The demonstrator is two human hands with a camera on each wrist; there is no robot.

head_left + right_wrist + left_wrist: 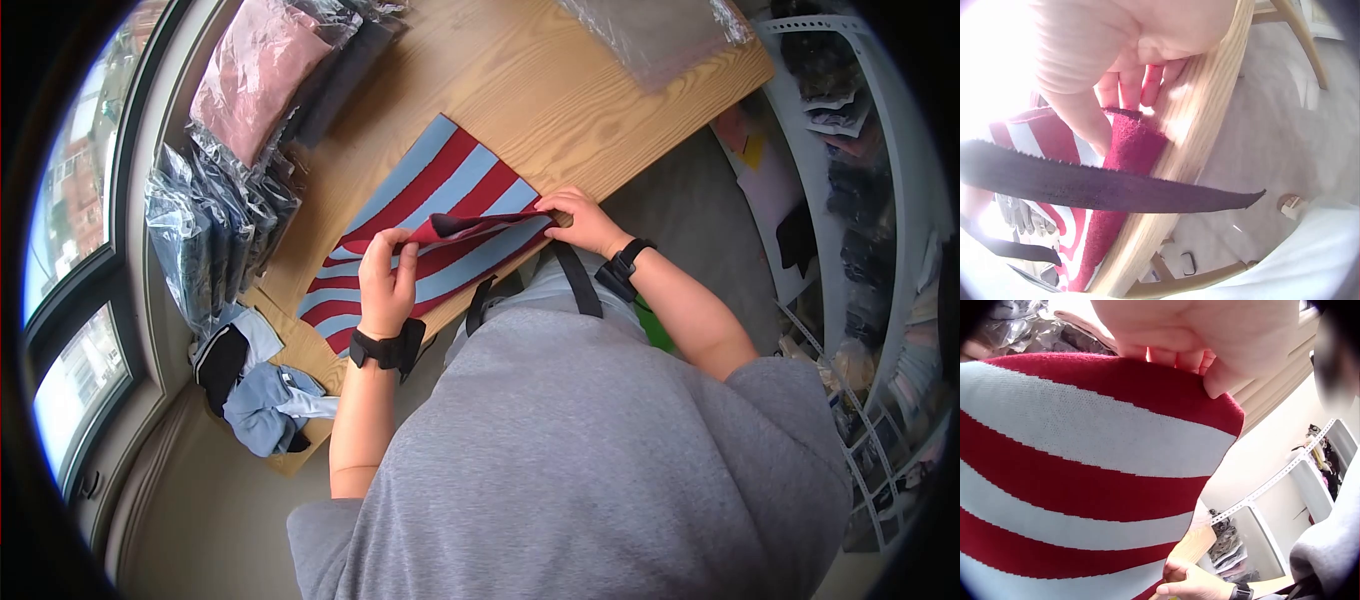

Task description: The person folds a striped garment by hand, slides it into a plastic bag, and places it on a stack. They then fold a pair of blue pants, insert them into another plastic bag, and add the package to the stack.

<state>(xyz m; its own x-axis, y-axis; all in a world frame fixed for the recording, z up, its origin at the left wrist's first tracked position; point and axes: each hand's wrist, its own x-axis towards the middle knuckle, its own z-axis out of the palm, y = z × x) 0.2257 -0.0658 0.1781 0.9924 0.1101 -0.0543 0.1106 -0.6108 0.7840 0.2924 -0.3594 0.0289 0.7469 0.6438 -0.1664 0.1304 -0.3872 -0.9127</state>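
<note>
A piece of striped knit fabric (425, 175), dark red and light blue, lies partly on the wooden table by its front edge. My left hand (388, 285) pinches its near edge between thumb and fingers and holds it raised, so a fold with a dark inside shows. In the left wrist view the lifted stripes (1085, 419) hang below that hand (1204, 331). At the table's edge, my right hand (590, 225) pinches the fabric's right corner. The right wrist view shows its thumb and fingers on a red border (1132, 147), with a dark strap crossing in front.
Plastic-wrapped folded clothes (215, 215) and a pink bagged garment (255, 75) are stacked by the window on the left. Loose clothes (265, 400) lie at the table's left corner. Clear plastic bags (655, 40) sit at the far side. White shelving (810, 210) stands right.
</note>
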